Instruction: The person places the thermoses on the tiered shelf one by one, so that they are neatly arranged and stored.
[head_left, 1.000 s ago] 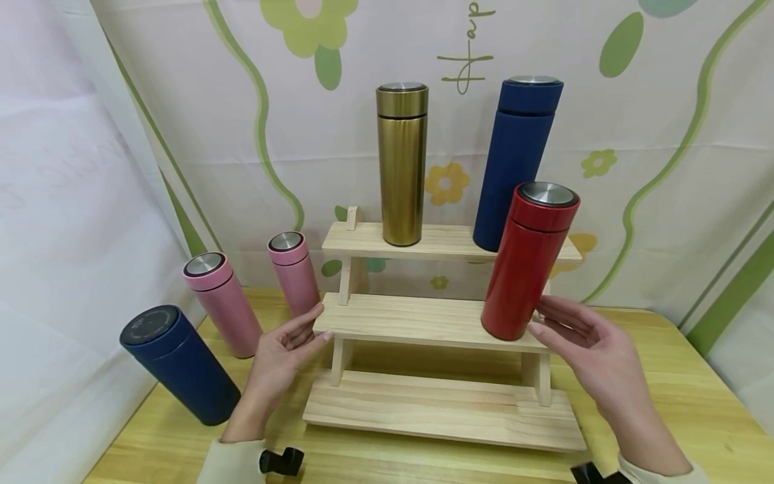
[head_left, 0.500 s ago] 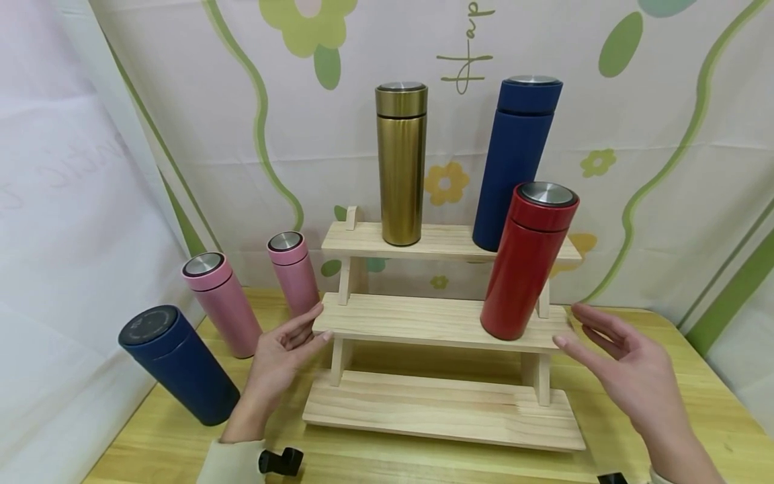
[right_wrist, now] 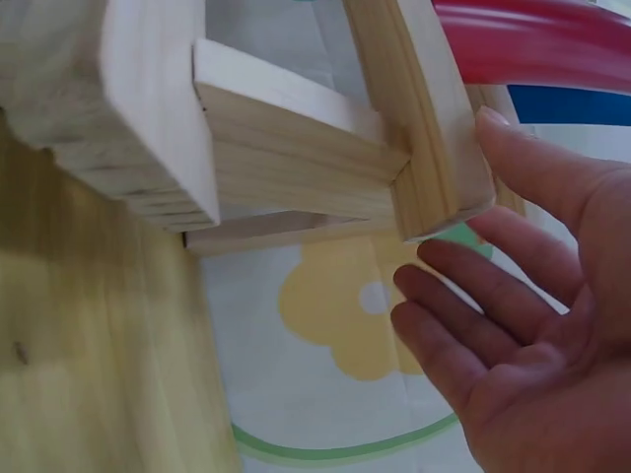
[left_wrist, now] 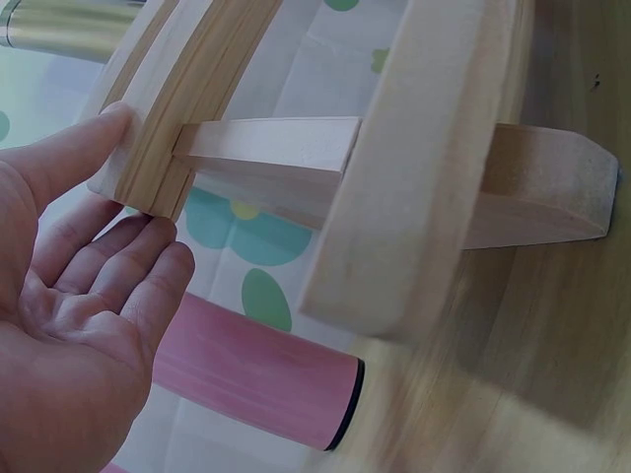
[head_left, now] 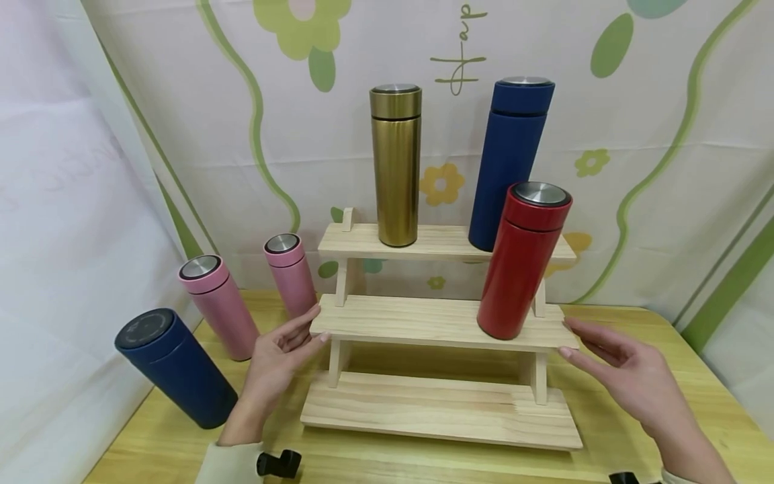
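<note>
Head view shows the wooden stand (head_left: 435, 410) on the worktop (head_left: 471, 467), where the left hand (head_left: 275, 366) and the right hand (head_left: 635, 376) each hold one end of its middle shelf (head_left: 393, 319) between thumb and fingers. On this shelf, toward the right end, stands the red bottle (head_left: 523, 262) (its top is silvery), partly hiding the tall blue bottle (head_left: 508, 161), which shares the top shelf (head_left: 444, 235) with the gold bottle (head_left: 396, 168). Two pink bottles (head_left: 220, 309) and one dark blue bottle (head_left: 178, 366) stand left of the stand.

right hand (head_left: 631, 370) moved from beside red bottle (head_left: 525, 262) to right end of middle shelf (head_left: 399, 319), now touching it.
</note>
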`<state>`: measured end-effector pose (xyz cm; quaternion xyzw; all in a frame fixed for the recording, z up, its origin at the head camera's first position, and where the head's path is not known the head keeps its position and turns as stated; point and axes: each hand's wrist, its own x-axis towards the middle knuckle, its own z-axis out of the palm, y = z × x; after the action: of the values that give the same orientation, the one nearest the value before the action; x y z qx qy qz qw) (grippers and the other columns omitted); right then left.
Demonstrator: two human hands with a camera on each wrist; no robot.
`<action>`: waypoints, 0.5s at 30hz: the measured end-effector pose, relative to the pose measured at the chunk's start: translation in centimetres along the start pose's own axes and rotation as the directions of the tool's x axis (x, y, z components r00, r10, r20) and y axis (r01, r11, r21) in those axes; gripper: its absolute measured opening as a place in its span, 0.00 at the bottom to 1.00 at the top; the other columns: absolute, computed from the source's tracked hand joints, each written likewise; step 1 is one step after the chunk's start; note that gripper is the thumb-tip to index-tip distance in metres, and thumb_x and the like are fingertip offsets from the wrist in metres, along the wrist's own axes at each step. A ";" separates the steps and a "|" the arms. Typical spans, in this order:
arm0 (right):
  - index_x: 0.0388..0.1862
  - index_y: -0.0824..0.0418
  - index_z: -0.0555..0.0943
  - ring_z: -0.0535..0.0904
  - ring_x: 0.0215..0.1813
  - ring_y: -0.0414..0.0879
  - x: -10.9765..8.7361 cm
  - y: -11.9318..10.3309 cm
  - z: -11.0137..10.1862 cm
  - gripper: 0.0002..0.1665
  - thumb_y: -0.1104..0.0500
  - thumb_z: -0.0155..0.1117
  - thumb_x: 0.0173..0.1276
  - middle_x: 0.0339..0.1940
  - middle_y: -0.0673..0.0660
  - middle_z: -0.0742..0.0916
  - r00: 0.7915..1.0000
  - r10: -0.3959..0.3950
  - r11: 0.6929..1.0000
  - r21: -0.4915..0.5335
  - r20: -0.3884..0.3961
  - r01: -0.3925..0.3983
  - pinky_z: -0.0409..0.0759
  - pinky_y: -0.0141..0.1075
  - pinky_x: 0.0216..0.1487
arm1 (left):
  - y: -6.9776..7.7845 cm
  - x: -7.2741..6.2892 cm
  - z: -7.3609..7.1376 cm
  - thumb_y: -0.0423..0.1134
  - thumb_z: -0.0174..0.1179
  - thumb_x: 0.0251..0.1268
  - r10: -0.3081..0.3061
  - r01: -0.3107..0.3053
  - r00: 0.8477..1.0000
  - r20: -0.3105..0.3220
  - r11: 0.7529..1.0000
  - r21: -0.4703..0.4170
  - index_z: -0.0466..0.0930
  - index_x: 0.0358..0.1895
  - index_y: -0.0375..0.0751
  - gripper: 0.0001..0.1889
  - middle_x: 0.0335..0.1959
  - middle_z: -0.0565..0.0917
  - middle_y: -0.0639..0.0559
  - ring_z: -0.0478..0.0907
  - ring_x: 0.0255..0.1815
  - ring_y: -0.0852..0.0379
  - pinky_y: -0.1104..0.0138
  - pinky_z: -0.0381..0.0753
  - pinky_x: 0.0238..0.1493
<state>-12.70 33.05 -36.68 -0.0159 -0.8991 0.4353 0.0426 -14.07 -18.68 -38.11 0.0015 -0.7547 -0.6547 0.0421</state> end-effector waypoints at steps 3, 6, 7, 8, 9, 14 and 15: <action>0.79 0.47 0.78 0.74 0.55 0.08 0.1 0.2 0.1 0.39 0.38 0.75 0.72 0.61 0.20 0.83 1.000 0.006 1.000 0.015 0.011 -0.006 0.78 0.14 0.45 | 0.0 0.0 0.0 0.42 0.75 0.70 -0.001 0.001 1.000 0.000 1.000 -0.004 0.80 0.75 0.51 0.30 0.77 0.77 0.50 0.72 0.79 0.54 0.76 0.81 0.63; 0.79 0.47 0.78 0.74 0.55 0.07 0.1 0.4 0.1 0.39 0.38 0.75 0.72 0.60 0.20 0.83 1.000 0.022 1.000 0.021 0.019 -0.023 0.78 0.14 0.44 | 0.0 0.1 0.0 0.42 0.75 0.70 -0.002 0.002 1.000 0.000 1.000 -0.003 0.80 0.75 0.52 0.30 0.77 0.78 0.50 0.73 0.79 0.54 0.76 0.82 0.63; 0.79 0.47 0.78 0.75 0.54 0.08 0.1 0.5 0.1 0.39 0.37 0.75 0.72 0.60 0.20 0.83 0.999 0.029 0.999 0.024 0.019 -0.029 0.78 0.14 0.44 | 0.0 0.1 0.0 0.42 0.75 0.70 -0.002 0.002 1.000 -0.001 1.000 -0.002 0.80 0.74 0.52 0.30 0.77 0.78 0.50 0.73 0.79 0.54 0.76 0.82 0.63; 0.78 0.47 0.78 0.75 0.54 0.08 0.1 0.5 0.1 0.40 0.37 0.75 0.72 0.59 0.20 0.83 0.999 0.035 0.999 0.029 0.018 -0.036 0.78 0.15 0.44 | 0.0 0.1 0.0 0.42 0.75 0.70 -0.001 0.001 1.000 0.000 1.000 -0.001 0.80 0.75 0.52 0.30 0.77 0.78 0.50 0.73 0.79 0.54 0.76 0.82 0.63; 0.78 0.48 0.78 0.75 0.54 0.08 0.1 0.5 0.2 0.40 0.37 0.75 0.72 0.59 0.20 0.84 0.999 0.041 0.998 0.037 0.016 -0.042 0.79 0.15 0.44 | 0.1 0.1 0.0 0.42 0.75 0.70 -0.001 0.001 1.000 0.000 1.000 0.002 0.80 0.75 0.52 0.30 0.77 0.78 0.50 0.73 0.79 0.53 0.76 0.82 0.63; 0.77 0.49 0.79 0.80 0.52 0.12 0.3 0.5 0.4 0.40 0.38 0.76 0.71 0.55 0.19 0.85 0.998 0.061 0.996 0.072 0.003 -0.061 0.81 0.17 0.44 | 0.2 0.1 -0.1 0.44 0.76 0.70 -0.005 0.005 1.000 0.003 1.000 0.023 0.80 0.75 0.53 0.31 0.78 0.77 0.49 0.72 0.80 0.52 0.77 0.80 0.63; 0.77 0.49 0.80 0.81 0.51 0.13 0.3 0.5 0.4 0.40 0.38 0.77 0.71 0.55 0.19 0.85 0.998 0.063 0.995 0.073 0.002 -0.063 0.81 0.17 0.43 | 0.3 0.1 -0.2 0.44 0.76 0.70 0.003 -0.004 1.000 0.003 0.999 0.032 0.79 0.75 0.53 0.31 0.78 0.77 0.49 0.72 0.80 0.51 0.77 0.80 0.63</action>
<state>-13.00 33.05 -37.32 -0.0427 -0.8817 0.4690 0.0296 -14.11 -18.80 -37.82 -0.0003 -0.7651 -0.6425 0.0420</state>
